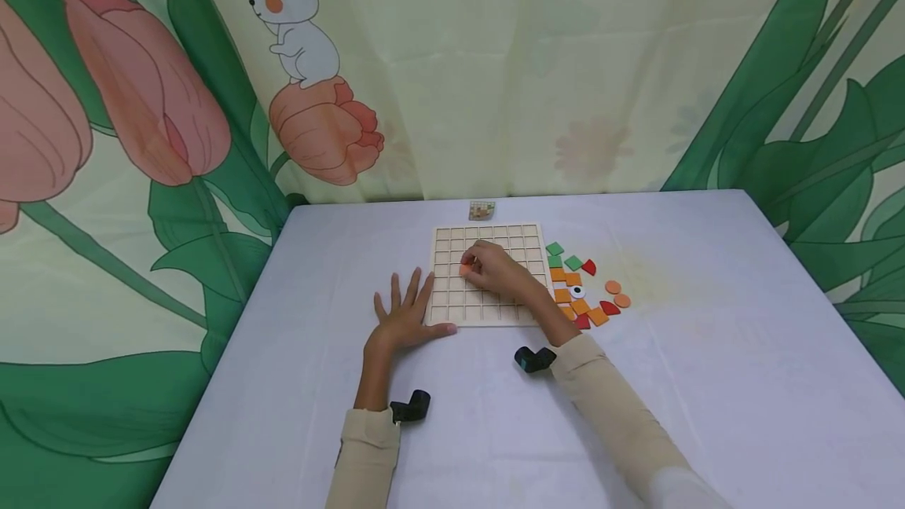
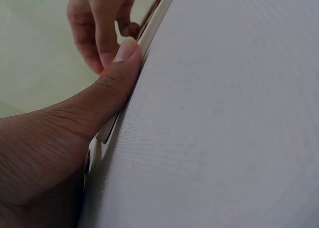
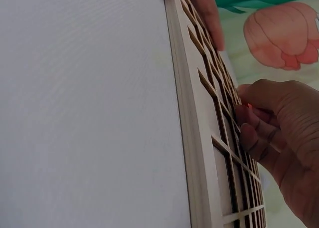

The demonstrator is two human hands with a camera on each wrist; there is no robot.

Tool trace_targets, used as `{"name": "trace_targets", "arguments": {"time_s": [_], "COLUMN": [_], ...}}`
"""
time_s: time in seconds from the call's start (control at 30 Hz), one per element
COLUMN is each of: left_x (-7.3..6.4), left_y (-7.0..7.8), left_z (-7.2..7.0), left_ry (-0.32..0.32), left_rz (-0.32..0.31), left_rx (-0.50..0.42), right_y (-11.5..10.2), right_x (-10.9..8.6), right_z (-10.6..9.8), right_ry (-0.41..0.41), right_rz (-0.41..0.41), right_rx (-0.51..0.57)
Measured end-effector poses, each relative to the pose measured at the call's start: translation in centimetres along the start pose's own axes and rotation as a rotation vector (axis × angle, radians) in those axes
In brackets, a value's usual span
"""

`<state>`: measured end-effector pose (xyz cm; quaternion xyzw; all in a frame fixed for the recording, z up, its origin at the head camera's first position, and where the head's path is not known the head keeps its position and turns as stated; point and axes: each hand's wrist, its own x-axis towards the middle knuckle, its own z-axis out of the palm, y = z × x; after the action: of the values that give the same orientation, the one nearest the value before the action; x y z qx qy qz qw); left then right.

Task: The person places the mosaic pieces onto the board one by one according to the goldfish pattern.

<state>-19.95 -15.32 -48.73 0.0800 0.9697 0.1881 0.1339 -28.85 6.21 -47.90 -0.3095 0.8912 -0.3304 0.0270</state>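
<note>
A pale wooden grid board (image 1: 452,301) lies on the white table. Over its left-middle cells, my right hand (image 1: 497,269) pinches a small orange piece (image 1: 464,269) between thumb and fingers; the fingers hide most of its shape. My left hand (image 1: 404,322) spreads flat at the board's left side, fingers straight, its thumb along the near left corner. In the left wrist view that thumb (image 2: 117,71) lies against the board's edge. The right wrist view shows the right fingers (image 3: 256,138) close over the raised grid lines.
Loose pieces lie right of the board: several orange squares (image 1: 580,306), green diamonds (image 1: 573,262), red wedges (image 1: 610,308), orange discs (image 1: 622,301) and a white round piece with a black centre (image 1: 577,292). Behind the board sits a small patterned card (image 1: 481,210). A printed curtain (image 1: 452,100) hangs at the back.
</note>
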Motion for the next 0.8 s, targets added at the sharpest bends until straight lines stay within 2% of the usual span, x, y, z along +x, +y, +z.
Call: {"name": "trace_targets", "arguments": {"time_s": [0.37, 0.57, 0.8], "left_x": [0.0, 0.0, 0.0], "left_y": [0.0, 0.0, 0.1], "left_z": [0.1, 0.3, -0.1], "left_ry": [-0.005, 0.0, 0.005], "left_rz": [-0.001, 0.006, 0.005], "left_rx": [0.016, 0.02, 0.021], "right_y": [-0.5, -0.3, -0.7], "right_x": [2.8, 3.7, 4.5], "right_z": [1.5, 2.3, 2.5], "right_ry": [0.035, 0.07, 0.065], "right_rz": [-0.038, -0.014, 0.029], "right_rx": [-0.038, -0.07, -0.132]}}
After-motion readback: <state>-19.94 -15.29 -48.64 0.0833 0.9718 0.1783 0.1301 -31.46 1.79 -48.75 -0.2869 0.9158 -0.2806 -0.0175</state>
